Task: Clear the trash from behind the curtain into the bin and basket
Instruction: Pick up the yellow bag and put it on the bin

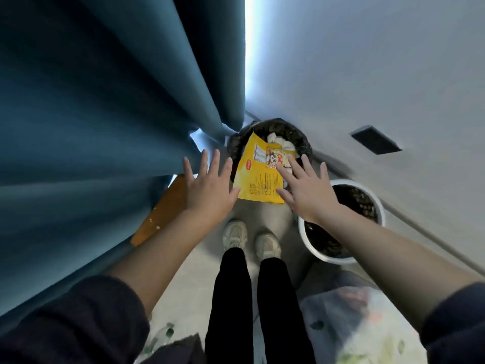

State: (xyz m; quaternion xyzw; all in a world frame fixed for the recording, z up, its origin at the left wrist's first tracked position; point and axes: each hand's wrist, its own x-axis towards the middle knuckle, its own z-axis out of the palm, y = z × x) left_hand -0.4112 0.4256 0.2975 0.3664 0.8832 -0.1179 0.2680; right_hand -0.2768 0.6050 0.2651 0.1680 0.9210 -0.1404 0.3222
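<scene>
Standing on a pale floor between a blue curtain and a white wall, a person is facing two containers, a black-lined bin and a white basket. Both the left hand and the right hand are spreading open, gripping nothing; one yellow wrapper is hanging over the bin's near rim, partly behind the right fingers.

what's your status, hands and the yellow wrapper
Left hand open by the curtain, right hand open, fingertips at the yellow wrapper. Wrapper over the black-lined bin, lower end past the rim. Nothing in the way.
</scene>
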